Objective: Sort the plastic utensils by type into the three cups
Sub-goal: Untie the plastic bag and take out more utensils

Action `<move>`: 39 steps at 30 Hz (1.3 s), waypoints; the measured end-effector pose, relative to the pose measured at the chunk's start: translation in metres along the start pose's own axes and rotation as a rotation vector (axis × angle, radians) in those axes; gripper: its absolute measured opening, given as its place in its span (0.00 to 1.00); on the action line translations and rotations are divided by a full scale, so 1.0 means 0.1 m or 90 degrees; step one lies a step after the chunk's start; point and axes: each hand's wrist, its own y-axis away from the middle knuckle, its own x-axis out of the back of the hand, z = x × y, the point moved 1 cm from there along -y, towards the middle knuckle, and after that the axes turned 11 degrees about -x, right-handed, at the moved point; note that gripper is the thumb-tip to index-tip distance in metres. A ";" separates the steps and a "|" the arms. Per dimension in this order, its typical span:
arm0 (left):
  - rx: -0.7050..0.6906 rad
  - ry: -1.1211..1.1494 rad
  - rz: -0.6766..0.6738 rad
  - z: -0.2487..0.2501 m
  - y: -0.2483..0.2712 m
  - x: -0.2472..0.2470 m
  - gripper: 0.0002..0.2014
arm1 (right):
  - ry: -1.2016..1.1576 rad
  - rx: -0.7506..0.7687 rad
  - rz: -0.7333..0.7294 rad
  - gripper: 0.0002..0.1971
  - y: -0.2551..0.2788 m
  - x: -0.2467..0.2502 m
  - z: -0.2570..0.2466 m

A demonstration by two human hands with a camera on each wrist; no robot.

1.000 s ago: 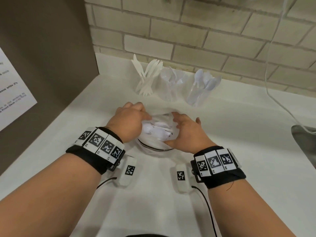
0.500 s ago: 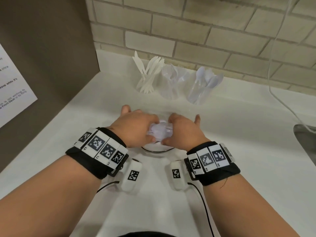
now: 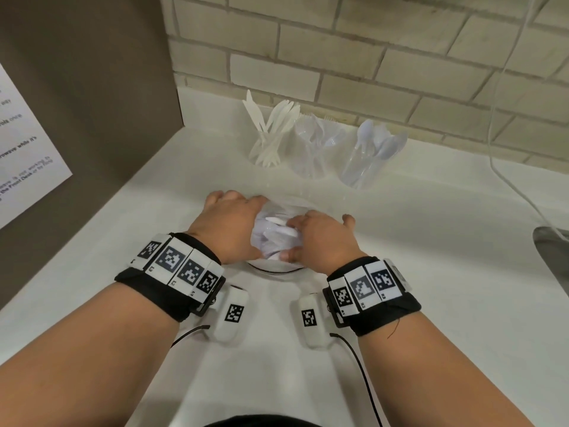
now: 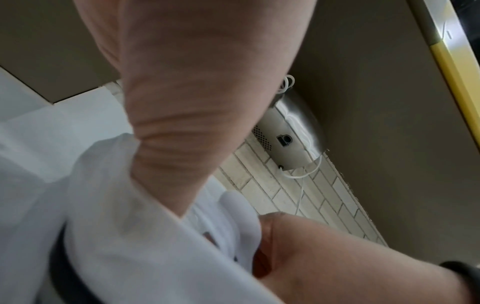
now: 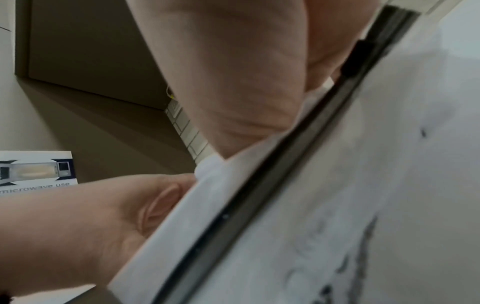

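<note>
A pile of white plastic utensils (image 3: 274, 232) lies in a shallow bowl (image 3: 271, 270) on the white counter. My left hand (image 3: 229, 226) curls round the pile from the left and my right hand (image 3: 317, 238) from the right, thumb under and fingers over. Both wrist views are blurred: the left shows white utensils (image 4: 130, 226), the right shows the bowl's dark rim (image 5: 259, 195). Three clear cups stand at the back wall: the left cup (image 3: 261, 155) holds opaque white utensils, the middle cup (image 3: 311, 161) clear ones, the right cup (image 3: 360, 171) spoons.
A brown panel with a paper notice (image 3: 27, 149) closes the left side. The brick wall (image 3: 369, 57) runs behind the cups. A white cable (image 3: 505, 177) hangs down at the right toward a grey metal object (image 3: 554, 251) at the counter's right edge.
Both hands have drawn closer together over the bowl and gathered the loose utensils into a bunch between them. The cups have not moved.
</note>
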 end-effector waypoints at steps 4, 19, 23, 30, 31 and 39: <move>0.016 -0.013 0.019 0.07 0.04 0.04 0.41 | 0.002 -0.037 0.022 0.27 -0.08 0.01 -0.05; 0.049 0.005 -0.035 0.01 0.00 0.00 0.60 | 0.009 0.031 -0.045 0.24 -0.12 0.06 -0.10; 0.018 0.093 -0.039 -0.04 -0.03 -0.01 0.61 | -0.008 0.042 -0.095 0.25 -0.12 0.08 -0.07; -0.027 0.137 -0.001 -0.12 -0.03 -0.05 0.57 | 0.016 0.051 -0.104 0.20 -0.09 0.12 -0.09; -0.027 0.139 0.003 -0.14 -0.03 -0.04 0.55 | -0.005 0.050 -0.099 0.19 -0.09 0.13 -0.07; -0.036 0.169 0.045 -0.09 0.00 0.01 0.56 | -0.025 0.058 -0.083 0.23 -0.10 0.07 -0.08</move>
